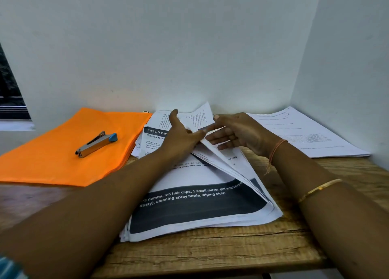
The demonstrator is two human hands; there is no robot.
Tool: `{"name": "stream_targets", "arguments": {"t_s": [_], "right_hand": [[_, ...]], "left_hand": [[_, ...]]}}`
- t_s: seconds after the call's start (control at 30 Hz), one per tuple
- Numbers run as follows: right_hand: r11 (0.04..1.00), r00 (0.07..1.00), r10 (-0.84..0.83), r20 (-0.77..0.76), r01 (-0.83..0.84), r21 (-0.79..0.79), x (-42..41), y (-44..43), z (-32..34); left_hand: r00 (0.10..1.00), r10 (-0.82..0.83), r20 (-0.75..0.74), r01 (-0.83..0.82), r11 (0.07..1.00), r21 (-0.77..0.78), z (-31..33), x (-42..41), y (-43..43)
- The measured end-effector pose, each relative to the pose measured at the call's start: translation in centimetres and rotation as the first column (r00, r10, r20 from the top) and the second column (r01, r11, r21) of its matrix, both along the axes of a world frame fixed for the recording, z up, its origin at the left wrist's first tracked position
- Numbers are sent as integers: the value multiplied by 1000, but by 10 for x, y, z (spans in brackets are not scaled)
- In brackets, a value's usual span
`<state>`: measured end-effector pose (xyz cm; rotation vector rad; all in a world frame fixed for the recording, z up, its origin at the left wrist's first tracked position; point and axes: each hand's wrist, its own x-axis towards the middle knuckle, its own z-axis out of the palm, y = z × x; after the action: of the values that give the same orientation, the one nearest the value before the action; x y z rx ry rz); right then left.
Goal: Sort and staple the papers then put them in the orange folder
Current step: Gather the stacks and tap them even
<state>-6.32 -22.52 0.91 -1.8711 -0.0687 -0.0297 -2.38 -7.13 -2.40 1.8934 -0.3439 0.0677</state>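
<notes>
Right hand (pixel 237 131) apparently in pinch on paper stack (pixel 195 205) sheets, left hand (pixel 181 137) alongside.

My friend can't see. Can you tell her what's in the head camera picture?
A left hand and a right hand fan up the top sheets of a paper stack on a wooden table. A stapler lies on an orange folder to its left; another pile lies to its right.

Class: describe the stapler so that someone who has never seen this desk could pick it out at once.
On the left of the wooden desk lies an orange folder. The stapler rests on it, the only metal thing: silver with a blue end.
</notes>
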Motion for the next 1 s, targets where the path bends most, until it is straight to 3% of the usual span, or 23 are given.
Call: {"name": "stream_targets", "arguments": {"t_s": [0.13,0.23,0.3,0.4,0.53,0.73,0.87,1.0], "right_hand": [[968,959,-249,139,250,11,8,-7,0],[908,893,-370,257,407,-104,17,-20,-4],[904,913,-303,273,366,-219,18,-25,-8],[928,978,-58,200,126,-350,21,-25,-20],[741,997,35,69,20,-671,29,-26,-33],[716,999,11,-31,-30,-697,26,-22,-31],[751,1000,16,7,-8,-660,29,-25,-33],[812,987,5,162,90,-577,28,-22,-32]], "left_hand": [[997,70,-14,-68,994,83,3,1,2],[997,73,-6,-71,990,122,4,1,1],[996,88,2,-87,985,147,3,2,2],[992,119,30,-123,967,222,-1,2,4],[978,189,85,-208,902,379,-3,3,3],[984,165,70,-176,819,546,-6,3,3],[982,150,118,-191,807,558,-7,5,2],[983,127,132,-181,793,582,-10,9,3]]}}
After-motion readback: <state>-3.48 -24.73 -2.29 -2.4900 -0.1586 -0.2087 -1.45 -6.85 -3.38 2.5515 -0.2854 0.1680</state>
